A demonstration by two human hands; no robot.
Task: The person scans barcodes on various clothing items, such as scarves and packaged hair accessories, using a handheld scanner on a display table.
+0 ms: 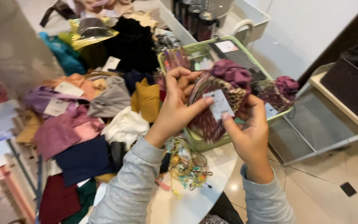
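Observation:
My left hand (175, 107) and my right hand (250, 132) together hold a bundle of patterned fabric headbands (212, 108) with a white paper tag (219, 103) between my thumbs. A purple velvet scrunchie-like piece (233, 74) sits on top of the bundle. I hold it over a light green plastic basket (195, 143) that contains more hair accessories, including a second maroon patterned band (280, 92) at its right rim.
A heap of folded coloured cloths with tags (83, 112) covers the white table to the left. A tangle of thin coloured cords (187, 164) lies near the table's front edge. Dark bottles (195, 18) stand at the back. A grey drawer tray (315, 124) lies to the right.

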